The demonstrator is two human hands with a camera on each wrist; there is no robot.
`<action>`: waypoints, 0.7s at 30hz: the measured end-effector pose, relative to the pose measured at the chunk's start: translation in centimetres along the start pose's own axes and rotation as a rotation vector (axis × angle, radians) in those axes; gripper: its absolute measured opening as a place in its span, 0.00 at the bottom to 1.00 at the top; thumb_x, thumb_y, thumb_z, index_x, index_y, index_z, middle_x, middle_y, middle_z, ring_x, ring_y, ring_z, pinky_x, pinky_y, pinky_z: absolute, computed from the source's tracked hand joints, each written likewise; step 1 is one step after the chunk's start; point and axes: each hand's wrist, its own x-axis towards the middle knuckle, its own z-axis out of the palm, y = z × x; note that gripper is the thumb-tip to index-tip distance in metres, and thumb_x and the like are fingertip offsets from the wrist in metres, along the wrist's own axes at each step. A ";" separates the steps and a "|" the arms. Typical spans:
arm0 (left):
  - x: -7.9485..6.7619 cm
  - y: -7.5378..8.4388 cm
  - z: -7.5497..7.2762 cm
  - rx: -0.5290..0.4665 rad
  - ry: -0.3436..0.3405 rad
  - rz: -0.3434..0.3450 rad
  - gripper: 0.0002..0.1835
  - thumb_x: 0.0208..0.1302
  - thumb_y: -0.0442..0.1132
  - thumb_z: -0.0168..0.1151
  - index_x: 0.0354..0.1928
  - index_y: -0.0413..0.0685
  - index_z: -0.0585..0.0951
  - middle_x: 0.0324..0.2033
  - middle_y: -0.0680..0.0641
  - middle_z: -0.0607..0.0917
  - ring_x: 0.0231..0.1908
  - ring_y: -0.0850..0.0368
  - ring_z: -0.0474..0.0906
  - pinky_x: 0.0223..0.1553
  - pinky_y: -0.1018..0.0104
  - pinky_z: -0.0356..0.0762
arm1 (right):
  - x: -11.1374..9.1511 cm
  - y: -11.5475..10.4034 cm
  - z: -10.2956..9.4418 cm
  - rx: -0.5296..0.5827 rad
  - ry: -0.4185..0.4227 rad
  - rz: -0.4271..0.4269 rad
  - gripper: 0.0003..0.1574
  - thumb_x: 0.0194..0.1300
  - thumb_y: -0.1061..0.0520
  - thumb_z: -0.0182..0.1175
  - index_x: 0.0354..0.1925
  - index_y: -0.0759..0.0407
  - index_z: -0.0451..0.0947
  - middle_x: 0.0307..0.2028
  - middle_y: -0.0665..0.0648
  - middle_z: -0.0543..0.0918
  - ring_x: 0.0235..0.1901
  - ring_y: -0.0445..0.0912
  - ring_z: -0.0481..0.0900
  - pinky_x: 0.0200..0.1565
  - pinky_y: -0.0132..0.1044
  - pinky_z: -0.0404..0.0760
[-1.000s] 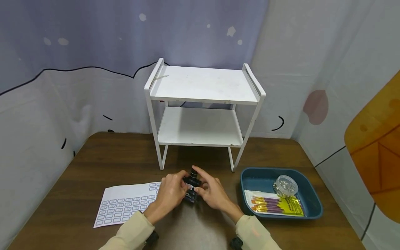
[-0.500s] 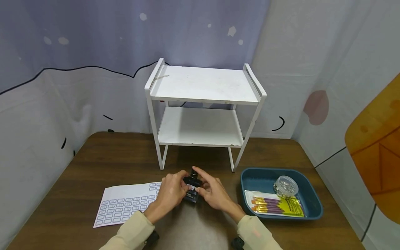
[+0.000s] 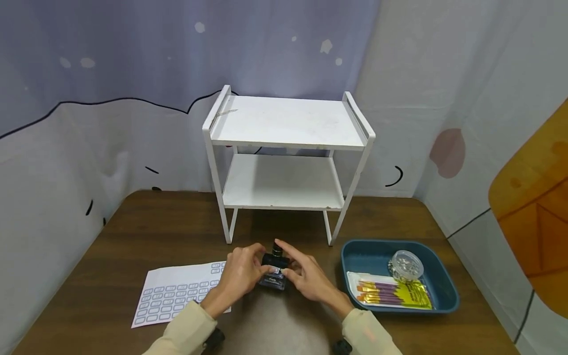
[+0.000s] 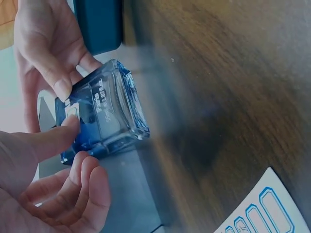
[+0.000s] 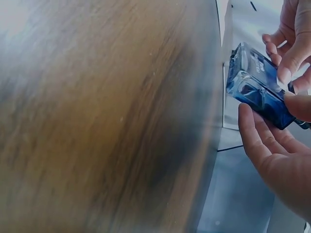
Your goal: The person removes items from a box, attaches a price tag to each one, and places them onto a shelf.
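Note:
Between both hands, a dark glass perfume bottle with a black cap is held tilted above the table. My left hand grips it from the left, its thumb pressing on a small pale sticker on the front of the bottle. From the other side my right hand holds the bottle, thumb on the front near the sticker and forefinger up by the cap. Faint white lettering shows on the clear part of the glass in the left wrist view. Left of the hands lies a white sheet of printed labels, partly covered by the left forearm.
A blue-green tray stands at the right, holding a pack of brushes and a round clear tub of small shiny pieces. Behind the hands stands a white two-tier shelf on the wooden table. Curtains hang around it.
The bottle has tipped so that more of its front and lettering faces the head camera. Both hands keep hold of it and have shifted slightly; the tray and shelf stay put.

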 end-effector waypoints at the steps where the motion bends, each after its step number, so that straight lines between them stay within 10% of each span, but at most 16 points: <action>1: 0.1 0.0 0.0 -0.011 -0.005 -0.008 0.21 0.44 0.41 0.83 0.39 0.40 0.86 0.14 0.56 0.79 0.16 0.67 0.72 0.20 0.70 0.69 | 0.0 0.0 -0.1 0.002 -0.001 0.000 0.43 0.66 0.71 0.58 0.75 0.54 0.60 0.54 0.66 0.81 0.45 0.55 0.85 0.46 0.35 0.84; 16: 0.7 -0.3 -1.1 -0.186 -0.093 -0.121 0.23 0.45 0.42 0.82 0.42 0.38 0.86 0.16 0.55 0.80 0.16 0.63 0.72 0.21 0.69 0.70 | -0.1 0.2 -0.9 0.055 -0.011 -0.044 0.40 0.68 0.71 0.56 0.75 0.59 0.59 0.53 0.67 0.81 0.48 0.56 0.84 0.51 0.40 0.83; 21: 1.0 -0.9 -1.3 -0.253 -0.138 -0.051 0.22 0.48 0.40 0.80 0.45 0.38 0.85 0.19 0.54 0.82 0.19 0.65 0.74 0.23 0.71 0.73 | -0.3 0.1 -1.2 0.071 -0.009 -0.043 0.39 0.69 0.70 0.56 0.75 0.57 0.59 0.53 0.69 0.81 0.49 0.56 0.83 0.50 0.39 0.83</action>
